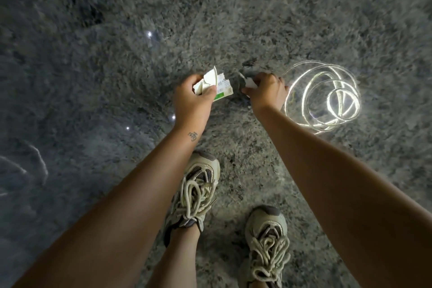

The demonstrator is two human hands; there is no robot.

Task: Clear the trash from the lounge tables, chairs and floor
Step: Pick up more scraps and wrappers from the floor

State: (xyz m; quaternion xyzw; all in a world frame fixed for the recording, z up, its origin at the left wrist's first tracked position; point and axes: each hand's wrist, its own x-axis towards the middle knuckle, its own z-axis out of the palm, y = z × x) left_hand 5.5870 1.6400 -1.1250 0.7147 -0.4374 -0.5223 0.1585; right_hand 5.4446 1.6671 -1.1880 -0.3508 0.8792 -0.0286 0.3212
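I look straight down at a polished grey speckled stone floor (pixel 117 65). My left hand (pixel 194 100) grips a bunch of paper trash (pixel 216 83): crumpled white scraps and a white-and-green wrapper sticking out past my fingers. My right hand (pixel 266 90) is low near the floor, its fingers curled round a small white scrap (pixel 249 83). Just beyond that scrap lies a dark, blurred patch on the floor (pixel 247 70); I cannot tell what it is.
My two feet in beige lace-up sneakers stand below the hands, the left shoe (pixel 196 192) ahead of the right shoe (pixel 266 241). A bright ring-shaped lamp reflection (pixel 327 98) shines on the floor right of my right hand. Small light spots glint at left.
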